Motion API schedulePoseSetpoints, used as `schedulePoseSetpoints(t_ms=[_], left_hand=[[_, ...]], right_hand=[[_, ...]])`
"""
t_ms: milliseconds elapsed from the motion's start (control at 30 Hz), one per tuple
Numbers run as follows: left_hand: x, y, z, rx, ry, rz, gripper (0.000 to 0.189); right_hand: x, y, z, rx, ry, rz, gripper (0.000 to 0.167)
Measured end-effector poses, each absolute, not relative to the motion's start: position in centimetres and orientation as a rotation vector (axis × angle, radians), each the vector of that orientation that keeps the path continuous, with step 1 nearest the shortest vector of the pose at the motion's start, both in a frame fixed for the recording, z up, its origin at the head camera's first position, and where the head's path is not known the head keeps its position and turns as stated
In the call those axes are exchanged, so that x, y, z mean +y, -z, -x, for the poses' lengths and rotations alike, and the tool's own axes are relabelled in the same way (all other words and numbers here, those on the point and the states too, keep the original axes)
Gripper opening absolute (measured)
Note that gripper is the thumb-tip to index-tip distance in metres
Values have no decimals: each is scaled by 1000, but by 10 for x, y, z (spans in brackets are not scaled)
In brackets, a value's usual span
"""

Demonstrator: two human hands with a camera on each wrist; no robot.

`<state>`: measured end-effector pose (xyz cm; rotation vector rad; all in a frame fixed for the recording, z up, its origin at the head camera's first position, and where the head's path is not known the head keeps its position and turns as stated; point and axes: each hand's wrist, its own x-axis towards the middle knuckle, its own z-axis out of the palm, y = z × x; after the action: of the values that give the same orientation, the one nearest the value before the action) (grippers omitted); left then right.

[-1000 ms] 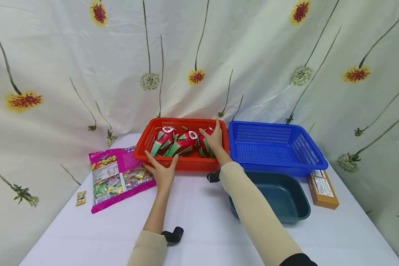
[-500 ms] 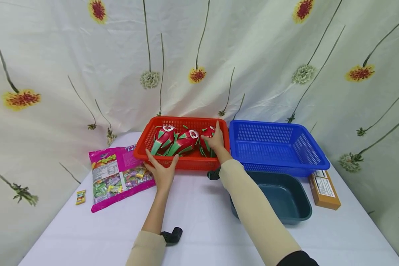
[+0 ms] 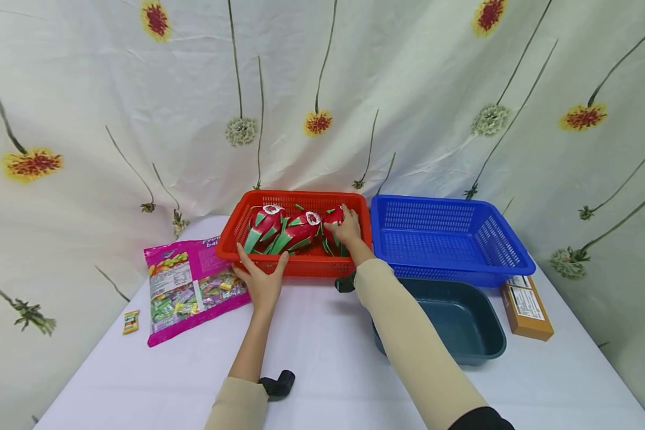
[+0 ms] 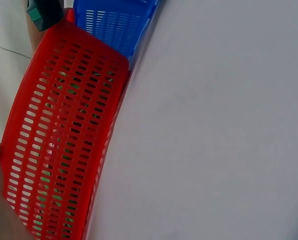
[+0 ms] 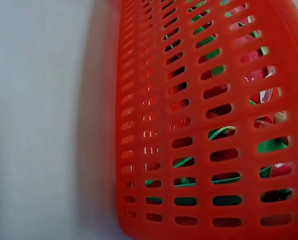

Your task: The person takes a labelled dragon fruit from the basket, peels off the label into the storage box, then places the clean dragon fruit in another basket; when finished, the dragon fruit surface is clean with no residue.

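Note:
A red basket (image 3: pixel 301 266) with slotted walls stands at the back of the table in the head view. Inside lie three red dragon fruits with long green scales: a left dragon fruit (image 3: pixel 265 226), a middle dragon fruit (image 3: pixel 300 230) and a right dragon fruit (image 3: pixel 330 239). My right hand (image 3: pixel 348 230) reaches over the basket's front rim, its fingers curled round the right dragon fruit and partly covering it. With thumb and fingers spread, my left hand (image 3: pixel 262 280) rests against the basket's front left rim. Both wrist views show mostly the slotted wall.
A blue basket (image 3: pixel 441 270) stands right beside the red one. In front of it sits a dark teal tub (image 3: pixel 464 358), partly behind my right sleeve. An orange-brown box (image 3: pixel 528 310) lies far right. Left are a pink candy bag (image 3: pixel 193 286) and a small yellow packet (image 3: pixel 131 322).
My right hand's fingers have come down from a spread pose and closed in over the right dragon fruit. The left hand has stayed at the basket's rim.

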<state>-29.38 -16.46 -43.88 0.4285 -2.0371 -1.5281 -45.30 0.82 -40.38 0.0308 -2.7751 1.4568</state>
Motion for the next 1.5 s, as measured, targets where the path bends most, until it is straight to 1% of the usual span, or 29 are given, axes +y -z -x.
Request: schedulePoseSetpoints(t_ms=[33, 100, 167, 200, 267, 300, 367, 400, 467, 500, 533, 633, 667, 733, 800, 933, 967, 1033, 1067, 1200, 1333, 1500], left_hand=[[-164, 439, 294, -2040, 1527, -430, 104], [-164, 439, 293, -2043, 1524, -435, 104], [-164, 439, 293, -2048, 1525, -439, 104], [-164, 439, 293, -2050, 1527, -439, 104], [-164, 439, 293, -2054, 1529, -440, 104], [-164, 439, 293, -2056, 1529, -440, 104], [-164, 439, 293, -2060, 1525, -443, 104], [-164, 440, 293, -2060, 1524, -443, 104], [-164, 440, 293, -2061, 1518, -446, 104], [-164, 440, 293, -2061, 1516, -447, 103], [-164, 440, 293, -2061, 1515, -449, 103], [-164, 439, 293, -2064, 1512, -451, 103], [-164, 439, 293, -2065, 1512, -452, 103], [-164, 439, 293, -2066, 1514, -451, 103], [-164, 439, 293, -2065, 1517, -450, 103], [-163, 439, 292, -2058, 1521, -450, 102], [-163, 439, 292, -2057, 1520, -450, 103], [-162, 439, 292, -2056, 1518, -451, 103], [-162, 439, 292, -2056, 1516, -451, 103], [-162, 440, 292, -2058, 1515, -456, 103], [-162, 440, 293, -2055, 1514, -454, 103], [-162, 440, 291, -2054, 1513, -449, 102]], right_hand=[[9, 405, 456, -2758, -1462, -46, 81], [10, 425, 475, -2703, -1438, -81, 83], [11, 455, 505, -2663, -1382, -117, 87], [12, 460, 510, -2666, -1345, -125, 87], [13, 486, 536, -2627, -1292, -148, 89], [13, 477, 527, -2641, -1279, -156, 88], [13, 473, 526, -2665, -1266, -157, 88], [13, 468, 524, -2702, -1251, -141, 86], [13, 482, 539, -2674, -1218, -167, 89], [14, 488, 547, -2678, -1215, -173, 91], [15, 511, 573, -2663, -1198, -186, 95], [16, 557, 617, -2540, -1097, -244, 99], [16, 566, 630, -2538, -1080, -247, 100], [17, 572, 636, -2539, -1056, -272, 99], [16, 560, 624, -2585, -1043, -265, 98], [14, 487, 546, -2760, -1050, -236, 93], [14, 476, 530, -2763, -1028, -258, 94], [13, 440, 490, -2847, -1001, -249, 93], [14, 434, 482, -2863, -987, -254, 94], [12, 393, 439, -2938, -947, -231, 89], [12, 386, 428, -2943, -916, -220, 85], [12, 387, 427, -2922, -893, -242, 83]])
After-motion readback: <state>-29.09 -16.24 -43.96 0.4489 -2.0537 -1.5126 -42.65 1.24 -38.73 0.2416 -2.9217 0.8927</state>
